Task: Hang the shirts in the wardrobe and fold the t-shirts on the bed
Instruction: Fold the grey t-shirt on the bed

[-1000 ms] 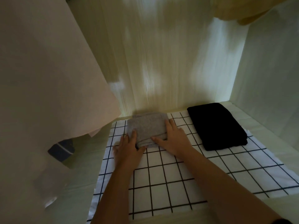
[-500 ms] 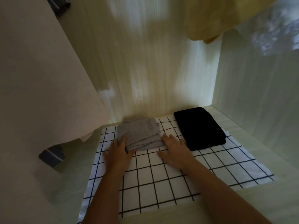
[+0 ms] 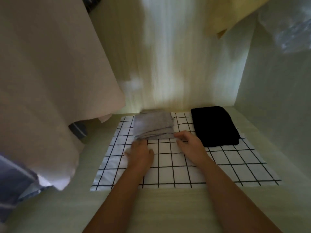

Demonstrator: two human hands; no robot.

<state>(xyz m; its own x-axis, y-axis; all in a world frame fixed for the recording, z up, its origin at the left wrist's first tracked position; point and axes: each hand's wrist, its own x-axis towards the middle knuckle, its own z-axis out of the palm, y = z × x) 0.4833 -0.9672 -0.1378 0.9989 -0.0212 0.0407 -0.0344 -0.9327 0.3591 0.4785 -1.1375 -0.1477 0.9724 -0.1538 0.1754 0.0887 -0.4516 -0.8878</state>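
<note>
A second ago both hands lay on the grey t-shirt [image 3: 154, 126]. Now the left hand [image 3: 140, 151] and right hand [image 3: 191, 145] have slid back to its near edge. Their fingers are loose and hold nothing. I think this t-shirt is put away now. It sits folded on the checked cloth [image 3: 185, 169], at 12 o'clock from the hands. A folded black t-shirt [image 3: 214, 126] lies at 2 o'clock. A pale shirt [image 3: 50, 73] hangs at 10 o'clock. There are no words to read.

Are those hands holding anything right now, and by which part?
Nothing is held: the left hand and right hand lie open by the grey folded t-shirt, at its near edge.
</note>
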